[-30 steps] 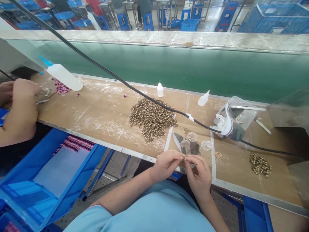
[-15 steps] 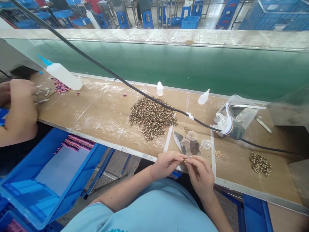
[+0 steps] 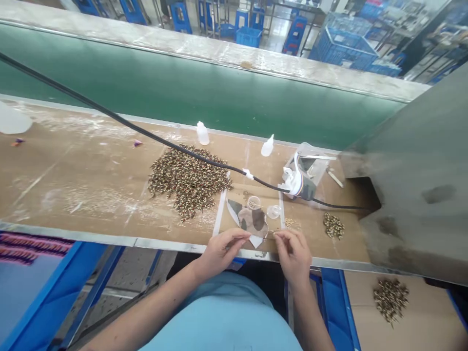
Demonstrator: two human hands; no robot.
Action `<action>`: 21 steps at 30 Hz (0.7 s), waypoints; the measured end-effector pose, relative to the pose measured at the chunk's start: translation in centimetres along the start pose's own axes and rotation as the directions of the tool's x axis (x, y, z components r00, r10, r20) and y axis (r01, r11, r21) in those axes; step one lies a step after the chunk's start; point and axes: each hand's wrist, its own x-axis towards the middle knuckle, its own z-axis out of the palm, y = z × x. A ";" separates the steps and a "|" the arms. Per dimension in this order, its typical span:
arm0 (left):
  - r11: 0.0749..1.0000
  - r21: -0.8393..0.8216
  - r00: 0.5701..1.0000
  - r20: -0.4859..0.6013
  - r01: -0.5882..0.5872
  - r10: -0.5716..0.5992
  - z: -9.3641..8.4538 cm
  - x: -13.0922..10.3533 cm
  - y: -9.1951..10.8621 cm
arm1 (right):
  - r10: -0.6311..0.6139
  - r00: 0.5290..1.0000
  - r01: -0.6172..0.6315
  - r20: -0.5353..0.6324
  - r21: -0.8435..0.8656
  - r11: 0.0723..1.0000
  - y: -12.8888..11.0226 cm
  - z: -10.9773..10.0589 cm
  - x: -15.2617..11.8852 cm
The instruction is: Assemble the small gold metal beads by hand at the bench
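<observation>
My left hand [image 3: 222, 249] is closed in a pinch at the table's near edge; what its fingertips hold, if anything, is too small to name. To its right, my right hand [image 3: 295, 251] pinches too, with something thin and tiny at its fingertips that I cannot make out. A gap parts the two hands. Just beyond lies a stained clear sheet [image 3: 259, 220] bearing a small round clear cup [image 3: 253, 202] with a thin stick in it. Beside the cup sits a clear lid [image 3: 273, 211]. Small tan beads [image 3: 291, 223] lie beyond my right hand.
A large heap of small gold-and-dark pieces [image 3: 188, 178] lies left of centre, a smaller pile [image 3: 333, 225] at right. Two white bottles [image 3: 202, 133] [image 3: 268, 146] stand behind. A black cable [image 3: 139, 127] crosses the table to a clear tray [image 3: 320, 168]. A grey panel [image 3: 420, 170] bounds the right.
My hands, close together at one small piece before, have drawn apart. The view has swung right, bringing the grey panel and another pile at lower right into sight; the co-worker's arms have left the picture.
</observation>
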 end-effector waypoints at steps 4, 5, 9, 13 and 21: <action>0.996 0.079 0.999 0.029 -0.031 0.029 0.0 0.1 -0.2 | 0.213 0.962 -0.241 -0.171 -0.163 0.957 3.8 -2.5 0.5; 0.994 0.098 0.999 0.036 -0.044 0.040 0.0 0.1 -0.2 | 0.249 0.948 -0.286 -0.198 -0.186 0.940 4.5 -3.0 0.6; 0.990 0.126 0.998 0.040 -0.062 0.057 0.1 0.0 -0.3 | 0.400 0.874 -0.455 -0.277 -0.174 0.874 6.3 -4.0 1.0; 0.990 0.129 0.998 0.032 -0.054 0.050 0.2 0.0 -0.3 | 0.432 0.830 -0.498 -0.352 -0.119 0.859 6.3 -3.8 1.0; 0.993 0.119 0.999 0.041 -0.005 0.000 0.2 0.2 0.0 | 0.304 0.950 -0.311 -0.069 -0.161 0.937 4.4 -2.6 0.6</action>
